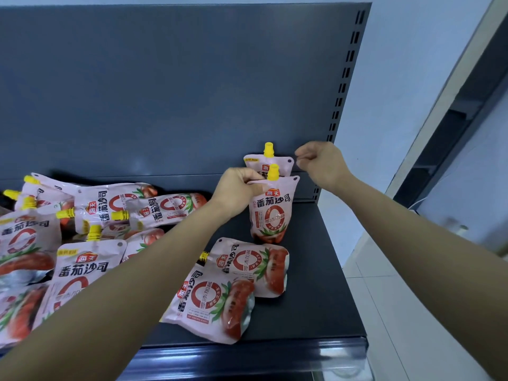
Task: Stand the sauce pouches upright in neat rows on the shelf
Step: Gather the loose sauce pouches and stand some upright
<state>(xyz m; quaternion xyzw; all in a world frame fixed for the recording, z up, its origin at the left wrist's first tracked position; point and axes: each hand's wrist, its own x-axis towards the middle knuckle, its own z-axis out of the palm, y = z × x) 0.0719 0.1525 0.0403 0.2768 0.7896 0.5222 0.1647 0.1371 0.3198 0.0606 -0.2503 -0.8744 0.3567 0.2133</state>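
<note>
Two tomato sauce pouches stand upright at the back right of the dark shelf [316, 270], one directly behind the other and close to the grey back panel [165, 92]. The front upright pouch [270, 213] faces forward with its yellow spout [273, 173] pointing up, and it overlaps the lower part of the rear upright pouch [283, 163], whose own spout [268, 149] rises just above it. The left hand [236, 193] reaches in from the lower left, and its fingers are curled around the top left corner of the front pouch, pinching the sealed edge beside the spout. The right hand [321, 163] hangs just beside the top right corner of the rear pouch, fingers curled in with the thumb against the forefinger and nothing visibly held between them. In front of the standing pair, two more pouches lie flat on the shelf: one [255, 268] with its spout pointing left, and one [211, 301] nearer the front lip, partly overlapping it. A loose heap of pouches [82, 215] covers the left part of the shelf, lying at mixed angles and overlapping one another. A slotted upright [343, 86] runs along the right edge of the back panel, with a pale wall [398, 78] and tiled floor [398, 312] beyond it.
</note>
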